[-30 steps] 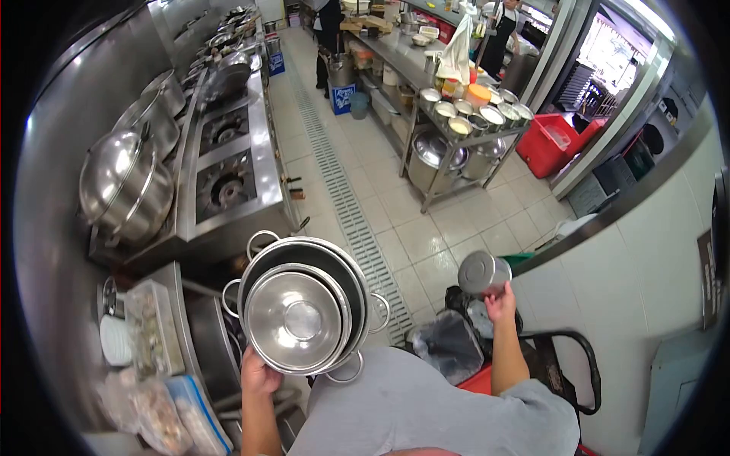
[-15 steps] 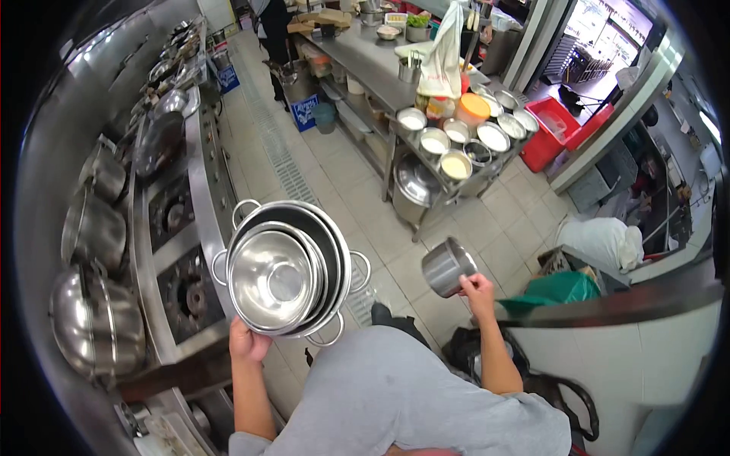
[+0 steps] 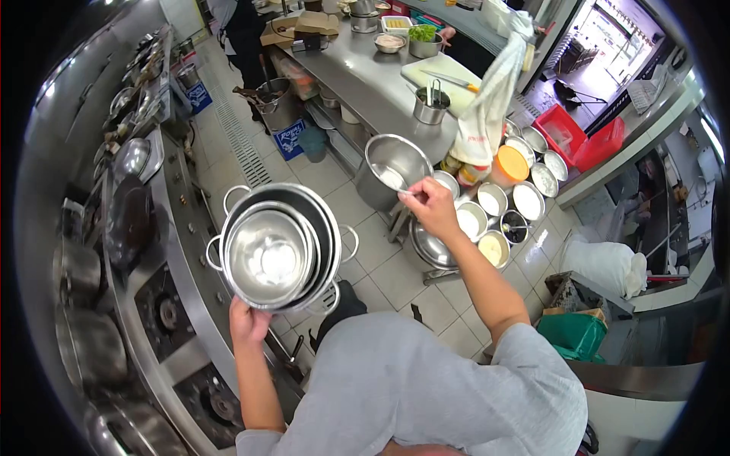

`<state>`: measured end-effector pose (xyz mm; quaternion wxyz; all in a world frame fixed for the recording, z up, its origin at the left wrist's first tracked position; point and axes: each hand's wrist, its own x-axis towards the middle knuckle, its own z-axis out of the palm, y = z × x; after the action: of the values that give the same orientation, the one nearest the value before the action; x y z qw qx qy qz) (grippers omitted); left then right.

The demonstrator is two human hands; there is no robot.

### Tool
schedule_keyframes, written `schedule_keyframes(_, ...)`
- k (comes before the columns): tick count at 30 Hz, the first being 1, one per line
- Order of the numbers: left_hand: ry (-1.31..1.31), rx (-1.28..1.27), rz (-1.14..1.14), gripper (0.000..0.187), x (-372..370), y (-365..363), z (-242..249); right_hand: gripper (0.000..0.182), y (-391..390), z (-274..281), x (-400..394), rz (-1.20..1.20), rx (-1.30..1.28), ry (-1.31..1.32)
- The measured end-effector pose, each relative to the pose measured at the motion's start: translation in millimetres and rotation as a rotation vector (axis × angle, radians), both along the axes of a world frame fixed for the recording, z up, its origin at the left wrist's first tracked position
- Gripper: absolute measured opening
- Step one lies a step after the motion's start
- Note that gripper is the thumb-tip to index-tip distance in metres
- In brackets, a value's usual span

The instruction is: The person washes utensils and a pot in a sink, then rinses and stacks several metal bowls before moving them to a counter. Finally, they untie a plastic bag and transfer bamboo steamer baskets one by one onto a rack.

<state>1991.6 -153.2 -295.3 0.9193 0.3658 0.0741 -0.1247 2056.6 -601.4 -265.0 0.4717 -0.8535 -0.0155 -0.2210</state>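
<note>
My left hand (image 3: 249, 321) grips the near edge of a nested stack of metal vessels. Its outer part is a two-pot stack with loop handles (image 3: 328, 228), and shiny mixing bowls (image 3: 268, 262) sit inside. In my right hand (image 3: 430, 205) is the rim of a deep steel pot (image 3: 378, 182), pinched between thumb and fingers. The pot's mouth tilts toward me, showing a bare inside. It hangs in front of the steel worktable's (image 3: 357, 83) near edge, close to a hanging white towel (image 3: 487, 114).
Several containers of white and yellow contents (image 3: 494, 249) crowd the table's end, around an orange-lidded tub (image 3: 509, 163). A cutting board (image 3: 441, 76) with a knife lies behind. Gas burners (image 3: 163, 308) line the left. A red crate (image 3: 559, 129) stands at right; a person (image 3: 239, 45) stands far left.
My right hand has carried the pot forward and left, up to the worktable. My left hand still holds the stack, and my view has moved nearer the table.
</note>
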Motion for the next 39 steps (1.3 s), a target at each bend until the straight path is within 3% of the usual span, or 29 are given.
schedule_keyframes(1, 0.036, 0.008, 0.038, 0.048, 36.5, -1.3, -5.7, 0.023, 0.8, -9.2, 34.4, -0.012, 0.082, 0.010)
schedule_keyframes(12, 0.006, 0.081, -0.372, 0.055, 423.0, -74.3, -0.8, 0.018, -27.3, -41.1, 312.2, -0.228, -0.089, 0.009)
schedule_keyframes(18, 0.053, 0.122, -0.362, 0.049, 610.9, -143.3, -10.5, 0.016, -80.8, -92.5, 459.6, -0.366, -0.213, 0.055)
schedule_keyframes(19, 0.047, 0.139, -0.377, 0.048, 636.9, -151.5, -18.6, 0.019, -86.8, -97.8, 476.7, -0.423, -0.233, 0.022)
schedule_keyframes(22, 0.084, 0.052, -0.537, 0.047, 715.3, -182.5, -32.4, 0.023, -115.5, -125.1, 520.4, -0.380, -0.258, 0.348)
schedule_keyframes(24, 0.169, 0.037, -0.570, 0.049, 763.3, -206.3, -45.0, 0.031, -117.3, -142.2, 533.0, -0.435, -0.333, 0.241)
schedule_keyframes(26, 0.203, 0.047, -0.618, 0.047, 807.2, -228.4, -62.7, 0.038, -107.8, -140.0, 524.1, -0.460, -0.310, 0.193)
schedule_keyframes(28, 0.253, 0.051, -0.659, 0.040, 844.3, -250.2, -76.6, 0.043, -71.3, -94.1, 490.7, -0.466, -0.182, 0.191)
schedule_keyframes(30, 0.273, 0.093, -0.735, 0.034, 885.8, -271.5, -102.4, 0.040, -41.7, -92.1, 444.8, -0.450, -0.279, 0.165)
schedule_keyframes(32, 0.319, 0.078, -0.788, 0.021, 921.6, -292.8, -131.0, 0.033, -8.9, -72.5, 388.4, -0.395, -0.021, 0.517)
schedule_keyframes(34, 0.354, 0.048, -0.816, 0.018, 935.6, -314.3, -140.3, 0.029, 24.7, -73.5, 328.6, -0.435, 0.068, 0.583)
schedule_keyframes(38, 0.293, 0.161, -0.870, 0.021, 967.7, -341.9, -167.5, 0.032, 108.0, -109.3, 208.2, -0.860, 0.458, 0.769)
schedule_keyframes(39, 0.286, 0.202, -0.859, 0.025, 975.9, -346.8, -169.4, 0.034, 131.0, -119.8, 179.5, -0.943, 0.452, 0.826)
